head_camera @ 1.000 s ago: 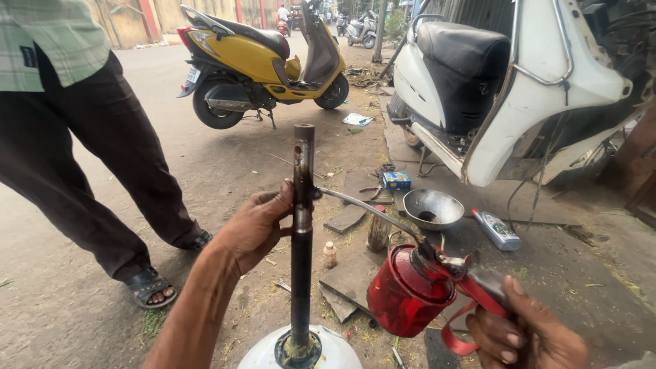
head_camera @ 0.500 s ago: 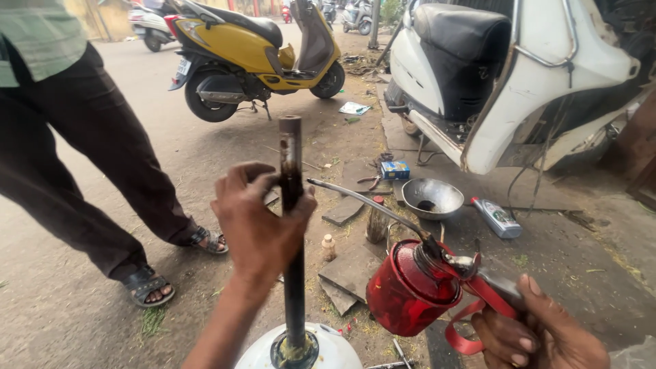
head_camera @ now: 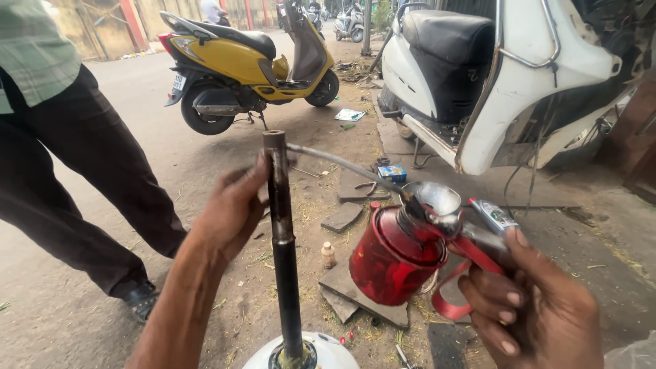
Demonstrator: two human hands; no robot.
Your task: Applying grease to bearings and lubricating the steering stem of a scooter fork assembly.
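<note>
Between my two hands stands the dark steel rod (head_camera: 283, 260), upright, its foot set in a white rounded housing (head_camera: 301, 352) at the bottom edge of view. I have my left hand (head_camera: 232, 208) wrapped around the upper part of the rod, fingers curled behind it and thumb near the brownish top end, so that hand is pressed together on the rod. I have my right hand (head_camera: 529, 307) low and to the right, closed on the red lever handle (head_camera: 471, 273) of a red oil can (head_camera: 396, 256), fingers folded under and pinching the lever. From the can a thin grey spout (head_camera: 342, 164) runs up and to the left, and its tip meets the rod just beside my left thumb, near the top.

Beyond the can, farther from my right hand, I see a shiny metal bowl (head_camera: 437, 198) on the ground, with a small tube (head_camera: 493, 215) just beside it and a little blue box (head_camera: 392, 173) a bit farther off. Under and left of the can lie flat stone slabs (head_camera: 355, 294) and a small pale cap-like piece (head_camera: 329, 255). Past my left hand, on its far side, another person's dark trousers (head_camera: 82, 178) and sandalled foot (head_camera: 140, 301) stand on the road. Well apart, ahead of both hands, a yellow scooter (head_camera: 246, 65) is parked, and a white scooter (head_camera: 492, 82) stands to the right above my right hand.
</note>
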